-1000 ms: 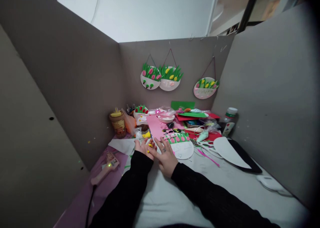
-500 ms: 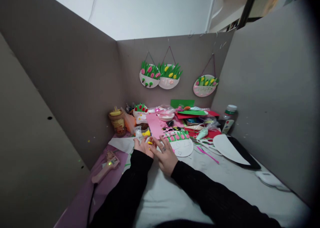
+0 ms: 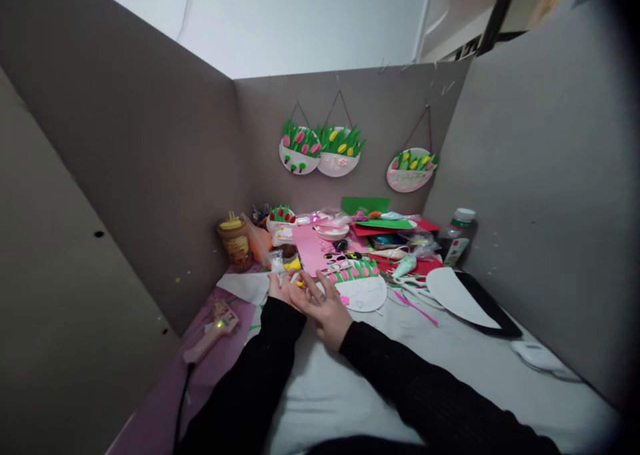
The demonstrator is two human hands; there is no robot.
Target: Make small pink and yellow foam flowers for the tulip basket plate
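My left hand is turned palm up, with its thumb on the left side and its fingers partly hidden. A small yellow piece, perhaps modelling clay, shows at its fingers. My right hand lies across the left palm with its fingers stretched out, a ring-like mark on one finger. The two hands touch. Just right of them lies a white half-round paper plate with pink tulips and green leaves along its top and a pink flower on its left edge.
At left lies a pink glue gun with its cord. White scissors, a pink stick and a black tablet under a white half-disc are on the right. Craft supplies and a bottle line the back, below hanging plate baskets.
My right hand has slid slightly left over my left palm, its fingers covering more of it. Less of the yellow shows. The pink flower on the plate is more exposed.
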